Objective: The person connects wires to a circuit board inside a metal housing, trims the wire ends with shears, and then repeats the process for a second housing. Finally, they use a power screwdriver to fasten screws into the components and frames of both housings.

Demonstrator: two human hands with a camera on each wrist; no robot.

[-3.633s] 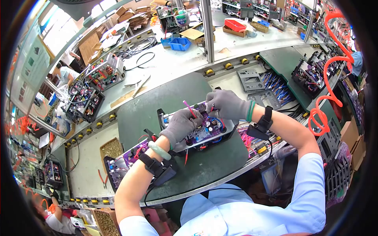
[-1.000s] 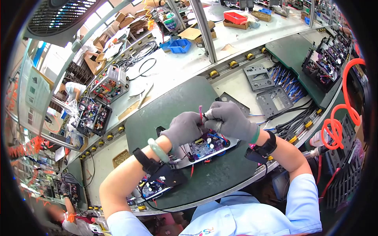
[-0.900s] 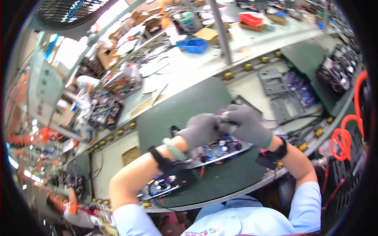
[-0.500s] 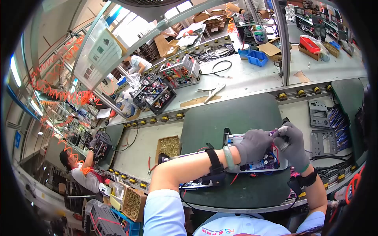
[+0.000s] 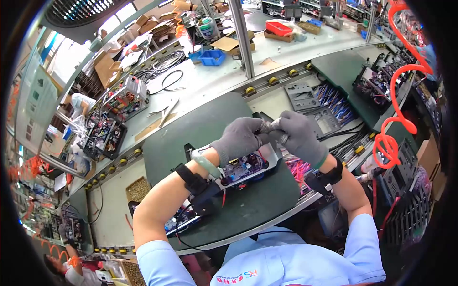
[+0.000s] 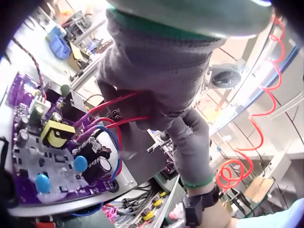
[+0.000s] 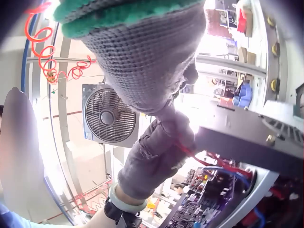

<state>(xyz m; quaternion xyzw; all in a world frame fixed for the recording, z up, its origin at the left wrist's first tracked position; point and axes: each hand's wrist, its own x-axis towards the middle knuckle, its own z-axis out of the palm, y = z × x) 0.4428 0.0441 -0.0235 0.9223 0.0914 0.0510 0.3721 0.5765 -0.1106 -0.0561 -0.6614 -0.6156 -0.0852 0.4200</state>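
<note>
A purple circuit board (image 5: 245, 168) with capacitors and a yellow transformer (image 6: 58, 134) sits in an open metal chassis (image 5: 273, 157) on the green mat. Red wires (image 6: 111, 102) rise from its right end into the fingers of my grey-gloved left hand (image 5: 241, 139), which grips them. My right hand (image 5: 301, 139), gloved too, meets the left fingertips above the chassis, its fingers curled at the wires' ends. In the right wrist view the red wires (image 7: 192, 153) run up to the joined fingers. The gloves hide the wire ends.
A second board (image 5: 179, 220) lies beneath my left forearm. To the right are grey panels (image 5: 301, 97), blue wire bundles (image 5: 334, 102) and black cables (image 5: 341, 143). A coiled red air hose (image 5: 389, 148) hangs at the right. Pliers (image 5: 168, 112) lie beyond the mat.
Both hands have risen from close over the board to above the chassis's right end, fingertips together. The pink tube seen standing by the left hand earlier is out of sight. The head view has shifted.
</note>
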